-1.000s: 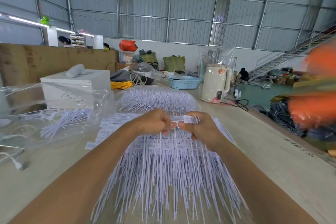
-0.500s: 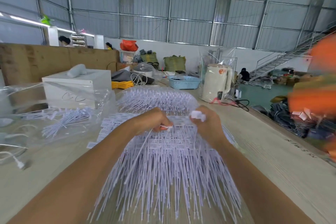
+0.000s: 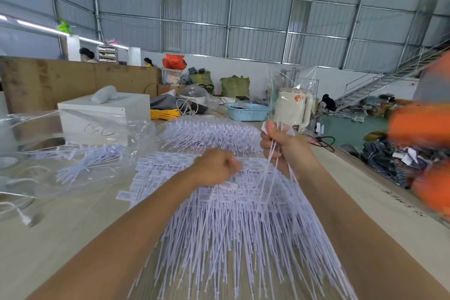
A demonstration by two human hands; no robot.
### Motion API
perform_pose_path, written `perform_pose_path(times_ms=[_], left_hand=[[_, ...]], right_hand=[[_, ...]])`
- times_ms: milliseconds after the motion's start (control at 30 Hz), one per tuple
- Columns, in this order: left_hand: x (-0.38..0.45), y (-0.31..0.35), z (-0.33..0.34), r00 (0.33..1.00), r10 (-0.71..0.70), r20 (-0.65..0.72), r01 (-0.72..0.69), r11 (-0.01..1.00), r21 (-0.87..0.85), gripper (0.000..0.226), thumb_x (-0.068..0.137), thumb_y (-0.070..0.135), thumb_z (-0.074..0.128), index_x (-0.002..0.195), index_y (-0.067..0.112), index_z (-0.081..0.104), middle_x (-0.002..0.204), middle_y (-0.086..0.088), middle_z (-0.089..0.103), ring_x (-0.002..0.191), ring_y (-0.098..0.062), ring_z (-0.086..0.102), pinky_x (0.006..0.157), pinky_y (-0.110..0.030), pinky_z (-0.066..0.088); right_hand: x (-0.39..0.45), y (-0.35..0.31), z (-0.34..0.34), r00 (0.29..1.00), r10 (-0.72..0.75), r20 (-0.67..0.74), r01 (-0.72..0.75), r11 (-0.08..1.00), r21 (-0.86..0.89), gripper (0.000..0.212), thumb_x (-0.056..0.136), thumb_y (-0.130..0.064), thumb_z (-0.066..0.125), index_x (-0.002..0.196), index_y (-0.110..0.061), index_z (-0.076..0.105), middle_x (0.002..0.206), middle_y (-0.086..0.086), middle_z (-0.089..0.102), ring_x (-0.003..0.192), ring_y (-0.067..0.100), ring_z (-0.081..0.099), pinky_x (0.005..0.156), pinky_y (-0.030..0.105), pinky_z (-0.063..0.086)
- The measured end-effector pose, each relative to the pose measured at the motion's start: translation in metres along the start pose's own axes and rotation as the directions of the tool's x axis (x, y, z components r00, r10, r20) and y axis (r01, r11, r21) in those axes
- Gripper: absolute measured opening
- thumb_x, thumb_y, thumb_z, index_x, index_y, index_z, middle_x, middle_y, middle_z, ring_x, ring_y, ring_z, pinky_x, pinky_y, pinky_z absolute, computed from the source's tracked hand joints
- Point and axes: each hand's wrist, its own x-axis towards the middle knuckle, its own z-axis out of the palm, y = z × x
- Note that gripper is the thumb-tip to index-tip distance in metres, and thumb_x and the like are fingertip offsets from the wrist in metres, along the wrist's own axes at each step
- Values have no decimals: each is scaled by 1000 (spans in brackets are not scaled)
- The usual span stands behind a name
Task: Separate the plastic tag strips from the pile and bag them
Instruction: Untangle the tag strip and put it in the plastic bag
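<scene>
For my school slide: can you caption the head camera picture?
Right hand lifts tag strips from the pile.

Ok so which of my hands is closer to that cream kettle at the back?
Right. The right hand is raised just in front of the cream kettle, gripping a few tag strips. The left hand sits lower and further left, down on the pile.

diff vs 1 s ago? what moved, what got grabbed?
The right hand rose up and away from the pile, lifting a few tag strips in its grip. The left hand stayed low on the pile, pinching a tag. The clear bag of strips on the left and the kettle are unchanged.
</scene>
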Motion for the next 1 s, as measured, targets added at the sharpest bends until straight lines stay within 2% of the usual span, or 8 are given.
perform_pose_path(times_ms=[100,233,367,467,633,767,900,1000], left_hand=[[-8,36,-1,995,-43,92,87,828,-553,52,95,54,33,95,12,64,92,-7,69,87,-22,65,88,-38,51],[-27,59,10,970,-59,234,205,713,-670,51,97,51,33,101,7,58,81,-11,67,64,-20,67,61,-30,57],[-38,55,13,979,-119,165,203,633,-747,33,102,30,37,86,5,52,65,-8,55,45,-13,50,46,-23,50],[-45,45,6,981,-180,78,181,677,-713,31,102,22,39,73,10,47,59,-3,46,38,-8,36,37,-17,28],[-66,13,-18,936,-334,-110,201,765,-612,23,94,8,49,75,5,61,58,-2,52,44,-9,39,42,-19,30],[-92,-15,-41,872,-451,-191,216,704,-677,29,91,16,54,64,7,58,55,-4,52,43,-12,37,39,-18,28],[-121,-50,-65,803,-547,-239,285,703,-651,25,90,7,50,68,6,63,59,-5,52,45,-12,36,42,-19,26],[-142,-84,-93,772,-590,-237,408,745,-527,21,90,5,50,82,-1,68,55,-3,51,45,-13,34,40,-17,23]], right_hand=[[2,18,11,972,-151,-181,92,950,-299,21,92,-17,59,72,-14,52,58,0,46,47,8,43,42,18,38],[10,32,20,788,-523,-326,201,718,-667,34,89,-19,62,62,-18,42,55,-6,40,52,9,38,52,20,32],[18,40,26,662,-693,-286,169,509,-844,15,89,-17,61,86,-6,51,72,4,51,68,22,45,54,23,22],[22,50,39,742,-605,-291,116,543,-832,14,87,-14,60,89,-7,48,79,9,54,72,23,48,59,25,28],[15,77,76,917,-351,-189,128,708,-695,44,86,-21,63,122,-5,44,90,4,57,80,21,58,66,27,45],[12,104,123,948,-319,-9,251,763,-596,46,92,-23,58,131,-16,36,100,-11,44,79,-2,44,61,-1,35],[15,132,161,969,-186,165,248,768,-590,41,94,-27,54,131,-16,40,97,-16,43,83,-13,47,69,2,36],[22,154,182,966,71,247,96,791,-604,40,92,-28,57,126,-14,42,114,-1,50,97,18,61,86,34,51]])
